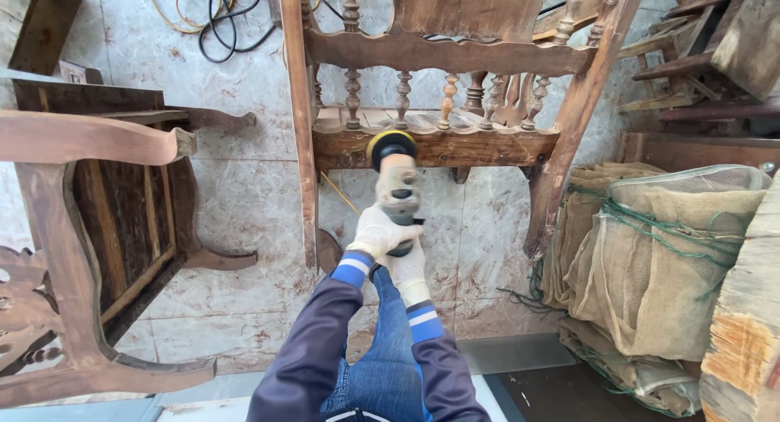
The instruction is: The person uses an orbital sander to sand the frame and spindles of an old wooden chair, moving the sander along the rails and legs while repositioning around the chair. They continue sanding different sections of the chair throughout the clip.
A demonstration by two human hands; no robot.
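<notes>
An old wooden chair (443,56) lies on its back on the tiled floor, with turned spindles and a dark lower rail. A dusty hand-held power sander (396,178) with a yellow-rimmed disc presses against that rail. My left hand (372,231) in a white glove grips the sander's body. My right hand (409,268), also gloved, holds the rear of the tool just below the left. Both sleeves are dark with blue and white cuffs. My knee in blue jeans (382,349) shows beneath the arms.
Another wooden chair (89,227) lies tipped over at the left. Burlap sacks tied with green cord (658,259) are stacked at the right, beside a rough timber block (747,324). Cables (223,20) coil at the top. More wooden parts (707,56) sit at the upper right.
</notes>
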